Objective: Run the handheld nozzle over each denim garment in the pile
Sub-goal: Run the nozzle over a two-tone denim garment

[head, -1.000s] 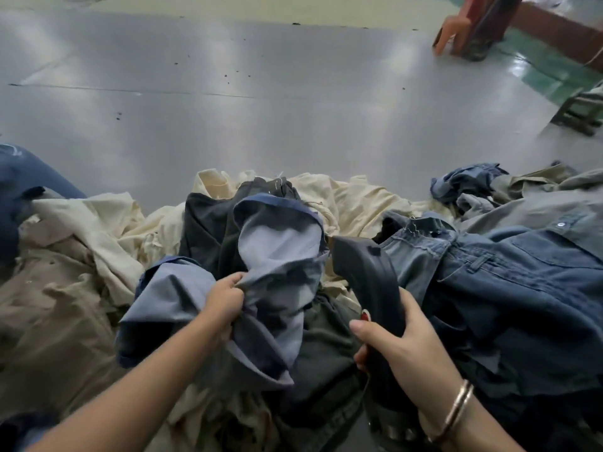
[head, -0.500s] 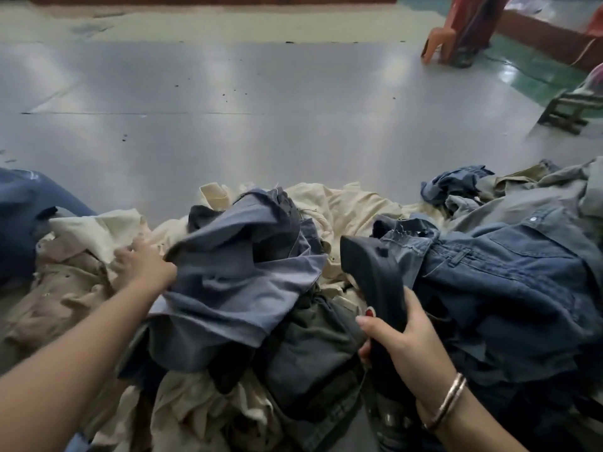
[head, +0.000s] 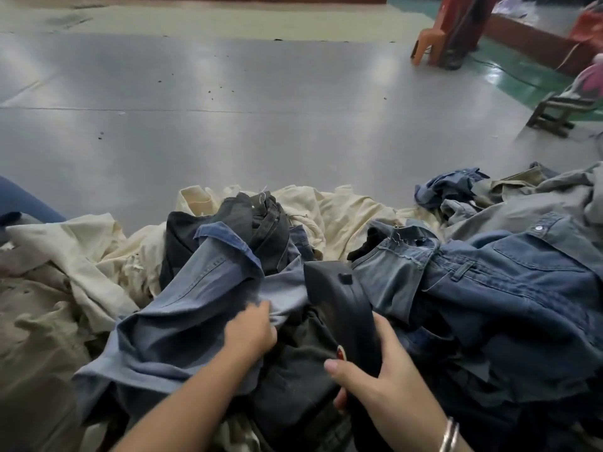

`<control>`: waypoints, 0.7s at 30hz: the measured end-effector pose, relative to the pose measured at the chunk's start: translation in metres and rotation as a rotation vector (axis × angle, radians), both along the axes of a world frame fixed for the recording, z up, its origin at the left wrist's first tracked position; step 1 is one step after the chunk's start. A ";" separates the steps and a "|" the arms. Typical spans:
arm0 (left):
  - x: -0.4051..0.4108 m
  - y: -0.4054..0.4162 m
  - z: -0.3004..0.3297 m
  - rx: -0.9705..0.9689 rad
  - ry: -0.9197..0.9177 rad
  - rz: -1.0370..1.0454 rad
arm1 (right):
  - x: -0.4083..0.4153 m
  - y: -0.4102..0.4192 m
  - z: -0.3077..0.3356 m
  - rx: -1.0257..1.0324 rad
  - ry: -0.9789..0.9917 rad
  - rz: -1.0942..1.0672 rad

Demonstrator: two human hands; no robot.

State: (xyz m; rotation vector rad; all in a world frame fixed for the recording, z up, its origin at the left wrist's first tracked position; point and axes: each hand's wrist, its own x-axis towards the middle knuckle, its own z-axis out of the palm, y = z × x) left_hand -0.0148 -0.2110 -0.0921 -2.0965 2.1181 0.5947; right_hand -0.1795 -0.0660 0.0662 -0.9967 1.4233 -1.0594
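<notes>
Nozzle (head: 339,308) is sitting dead centre of the pile, dark and handheld, its flat head aimed away from the person and hovering just over the cloth. The right hand (head: 378,376) is wrapping it tight, grip pressed closed around the handle, thumb lying just below a small red button (head: 340,354).

Left of the nozzle, the left hand (head: 253,334) is coming back in from the cream cloth at the far left, where it was reaching half a second ago, and its grip is now pinching a fold of the light blue garment (head: 182,321), which is lying flatter and more spread out than before. That reads as a fresh panel being opened up, so the next pass looks ready to go over it.

Beyond the nozzle, a black denim piece (head: 257,223) is bunched on top; right of the nozzle, darker blue jeans (head: 509,288) are lying in a heap, apparently waiting their turn. Cream garments (head: 346,213) are ringing the back and left side of the pile, and past them the grey floor (head: 261,125) is stretching away.
</notes>
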 end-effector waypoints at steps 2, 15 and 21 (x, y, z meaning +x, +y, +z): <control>0.017 -0.008 0.033 -0.042 0.208 0.110 | -0.003 0.003 0.006 -0.019 -0.017 -0.019; 0.119 -0.013 0.214 -0.302 1.331 0.321 | -0.022 0.025 0.046 -0.240 -0.165 -0.175; 0.176 0.015 0.070 0.191 0.066 0.344 | -0.013 0.023 0.027 -0.100 -0.098 -0.119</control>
